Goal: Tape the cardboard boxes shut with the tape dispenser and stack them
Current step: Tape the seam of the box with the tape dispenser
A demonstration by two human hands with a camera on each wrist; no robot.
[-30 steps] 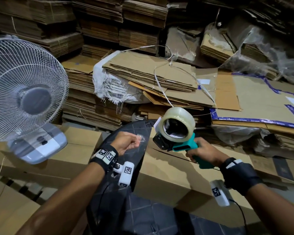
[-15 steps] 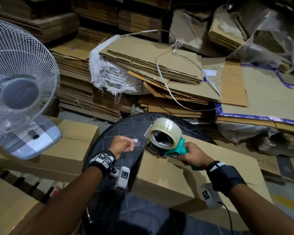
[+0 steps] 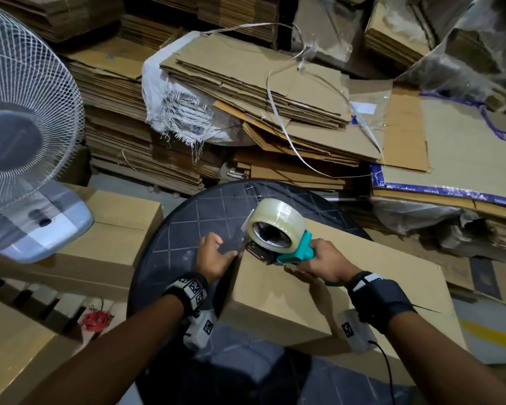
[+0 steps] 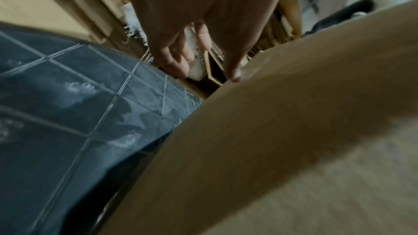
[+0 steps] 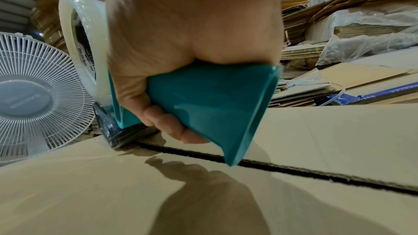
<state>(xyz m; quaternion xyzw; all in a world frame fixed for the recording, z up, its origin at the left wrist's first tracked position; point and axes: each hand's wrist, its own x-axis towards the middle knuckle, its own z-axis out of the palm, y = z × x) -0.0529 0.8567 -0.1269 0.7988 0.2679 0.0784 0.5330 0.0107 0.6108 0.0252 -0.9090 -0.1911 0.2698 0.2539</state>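
On the round black table (image 3: 187,217) the cardboard box (image 3: 362,276) is at the taping start: the right hand (image 3: 322,258) clamps the tape dispenser (image 3: 287,247) on the seam's left end, the left hand (image 3: 216,255) seemingly pinning the loose tape end over the left edge, fingers extended, so next probably a steady rightward pull along the open seam (image 5: 294,171)

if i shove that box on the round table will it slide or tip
The box looks long and low, so it would probably slide rather than tip. Its top seam is still open, so the flaps may flex under a push. One end seems to overhang the dark table, so a hard shove could drop it.
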